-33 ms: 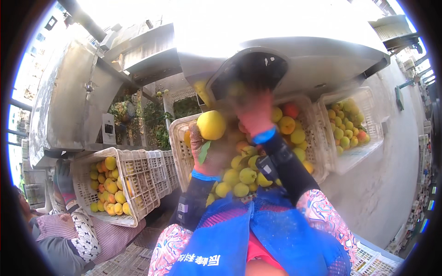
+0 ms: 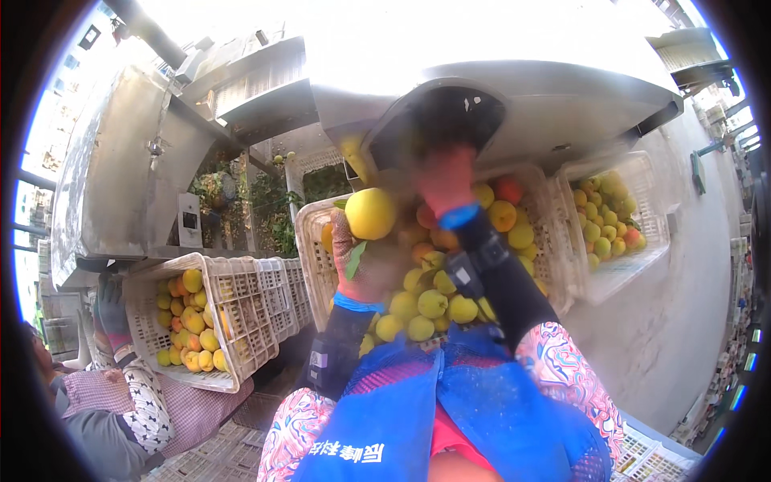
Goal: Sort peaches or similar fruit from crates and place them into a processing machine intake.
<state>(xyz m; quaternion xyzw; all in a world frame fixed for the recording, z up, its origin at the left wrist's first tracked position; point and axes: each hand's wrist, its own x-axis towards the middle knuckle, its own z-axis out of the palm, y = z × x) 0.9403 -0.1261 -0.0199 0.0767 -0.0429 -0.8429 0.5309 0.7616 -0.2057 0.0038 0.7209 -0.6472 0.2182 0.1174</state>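
My left hand point(image 2: 357, 269), gloved, holds a large yellow peach point(image 2: 370, 214) with green leaves above the left part of a white plastic crate point(image 2: 313, 269). Yellow, green and reddish peaches point(image 2: 432, 304) fill that crate in front of my body. My right hand point(image 2: 447, 181) reaches forward to the dark oval opening point(image 2: 438, 116) of a pale metal machine. Motion blur and the dark opening hide its fingers, so whether it grips anything does not show.
At the right stands another crate point(image 2: 654, 233) of peaches. On the left, a tilted crate point(image 2: 241, 301) of peaches sits beside a co-worker, whose gloved hand point(image 2: 111, 305) is near its rim. The machine's pale housing point(image 2: 562, 104) overhangs my crate's far side.
My right hand has shifted slightly farther forward toward the dark opening. The peach in my left hand has turned a little, and a second leaf shows at its left.
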